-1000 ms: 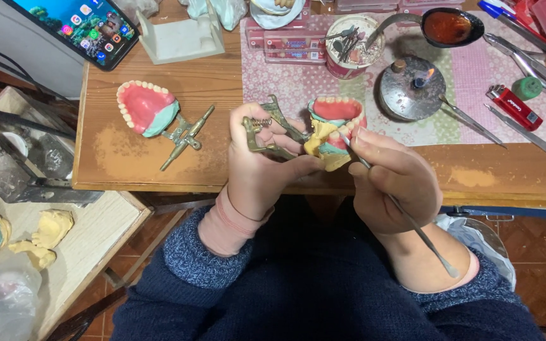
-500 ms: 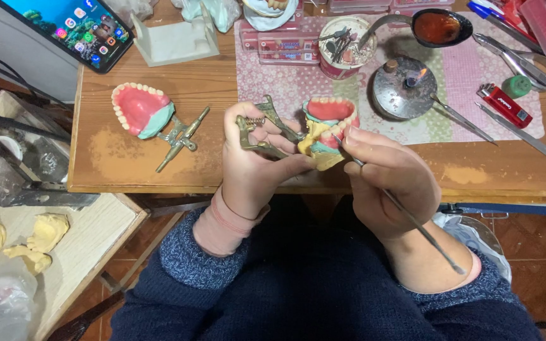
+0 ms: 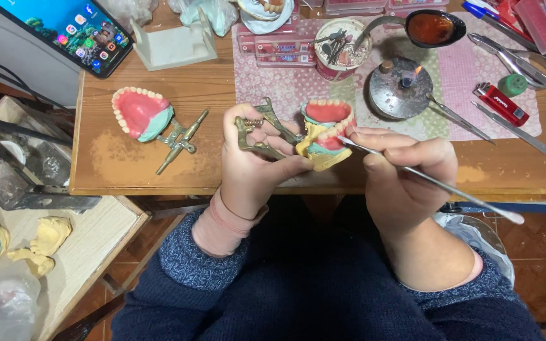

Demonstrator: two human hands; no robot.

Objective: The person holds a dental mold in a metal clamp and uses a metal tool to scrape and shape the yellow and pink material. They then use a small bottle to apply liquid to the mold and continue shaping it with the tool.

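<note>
Head view: a pink-and-white denture model on yellow plaster, mounted in a brass hinged articulator (image 3: 323, 134), is held above the front edge of the wooden counter (image 3: 159, 170). It is gripped by the left hand (image 3: 254, 161), whose fingers are closed around the brass frame, the thumb pressed against the plaster base. A thin metal wax-carving instrument (image 3: 424, 178) is pinched by the grip of the right hand (image 3: 406, 177), fingers pressed together on the shaft, and its tip is laid against the row of white teeth on the model's right side. The long handle is angled out past the wrist, toward the lower right.

A second pink denture on a teal base with its brass frame (image 3: 150, 120) is left lying on the counter to the left, well apart from the hands. Behind the model, on a floral cloth, a round metal spirit burner (image 3: 399, 88) is seen with a small flame. A red lighter (image 3: 500, 104) is placed to its right, and a smartphone with a lit screen (image 3: 71, 28) is propped at the far left corner.
</note>
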